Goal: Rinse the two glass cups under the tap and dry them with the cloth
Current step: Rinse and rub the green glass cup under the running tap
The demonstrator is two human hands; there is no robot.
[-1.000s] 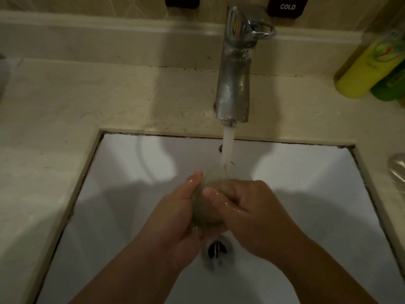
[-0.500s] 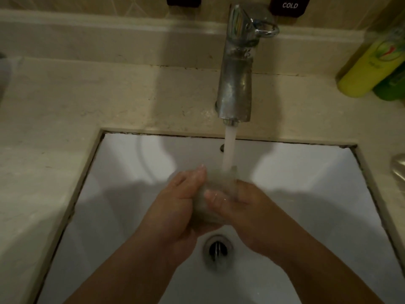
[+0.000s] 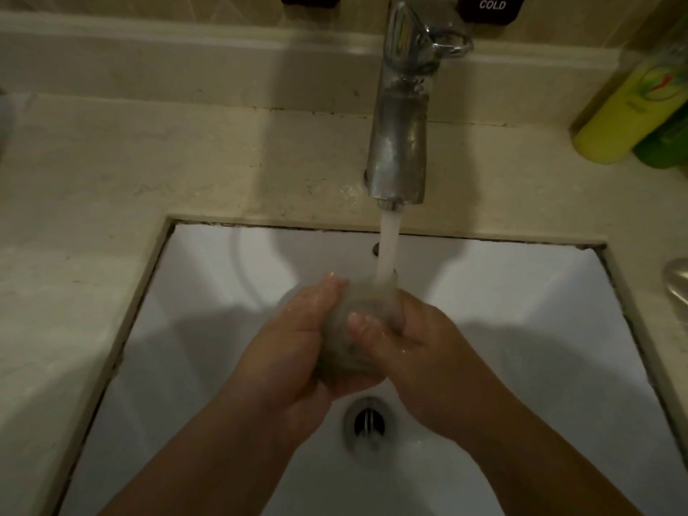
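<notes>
Clear, faintly grey-green glass cup [image 3: 348,340]; blurred, no pattern discernible. White ceramic basin [image 3: 521,310] with a silver metal drain ring [image 3: 366,422] around a dark centre. Chrome tap [image 3: 400,143], dull and spotted on the spout. Water stream [image 3: 387,251] milky white. Beige stone counter [image 3: 130,173], lightly mottled. Yellow plastic bottle [image 3: 629,106] with a red-and-green logo; green bottle [image 3: 666,143] beside it. Black label [image 3: 491,7], white lettering "COLD".

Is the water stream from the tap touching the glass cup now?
Touching. The head view shows the water stream landing on the glass cup's top edge.
</notes>
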